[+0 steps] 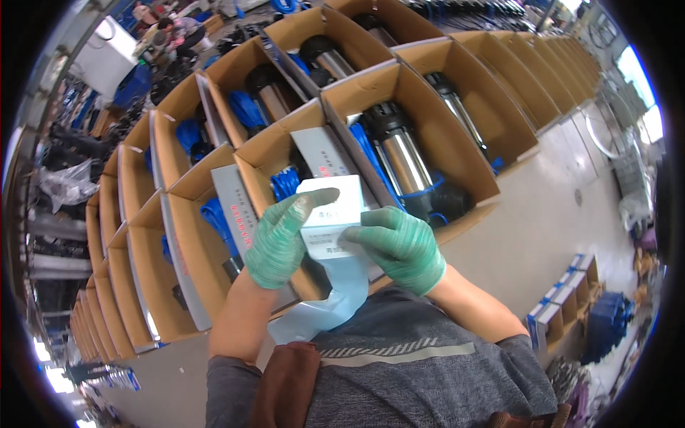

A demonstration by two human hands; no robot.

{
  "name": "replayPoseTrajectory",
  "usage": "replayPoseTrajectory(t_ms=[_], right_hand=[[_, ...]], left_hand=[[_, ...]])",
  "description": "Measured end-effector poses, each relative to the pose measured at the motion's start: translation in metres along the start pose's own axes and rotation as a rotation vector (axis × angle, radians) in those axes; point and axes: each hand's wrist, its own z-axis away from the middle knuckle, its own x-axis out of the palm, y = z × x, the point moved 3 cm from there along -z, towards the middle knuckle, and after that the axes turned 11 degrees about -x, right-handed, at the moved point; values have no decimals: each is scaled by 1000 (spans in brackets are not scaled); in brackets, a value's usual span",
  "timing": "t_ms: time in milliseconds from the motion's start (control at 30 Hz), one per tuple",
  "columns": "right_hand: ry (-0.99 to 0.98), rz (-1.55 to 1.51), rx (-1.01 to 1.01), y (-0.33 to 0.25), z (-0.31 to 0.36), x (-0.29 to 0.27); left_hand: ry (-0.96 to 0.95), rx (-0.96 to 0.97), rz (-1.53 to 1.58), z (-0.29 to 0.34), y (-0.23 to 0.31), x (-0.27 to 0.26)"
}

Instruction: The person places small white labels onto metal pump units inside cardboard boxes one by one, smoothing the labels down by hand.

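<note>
Both my hands wear green knit gloves and hold a small white booklet (334,214) with printed lines, close to my chest. My left hand (280,239) grips its left side with the thumb across the top. My right hand (399,244) pinches its right edge. A pale blue plastic bag (328,303) hangs down under the booklet. Just beyond my hands stands an open cardboard box (275,153) that holds a grey booklet and a coil of blue cable (285,183).
Long rows of open cardboard boxes (464,135) run across the grey floor (542,228), many holding a steel cylindrical pump (403,160) with blue cable. Small blue and white cartons (571,292) lie at the right. People work at the far upper left.
</note>
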Motion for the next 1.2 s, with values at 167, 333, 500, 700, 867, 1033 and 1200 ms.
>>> replayPoseTrajectory(t_ms=[167,333,500,700,867,1033,1200], right_hand=[[81,-243,431,-1,15,2],[113,-421,453,16,14,-19],[102,-510,414,40,22,-58],[113,-522,241,76,26,-103],[136,-395,192,93,30,-124],[124,-151,-159,88,44,-162],[358,-570,65,80,90,-211]], left_hand=[[-48,-33,54,-8,0,11],[-93,15,64,-8,8,40],[-22,45,89,-23,11,82],[66,91,44,-52,16,123],[119,64,60,-72,17,143],[185,-32,-44,-111,20,148],[191,-191,-649,-169,26,154]])
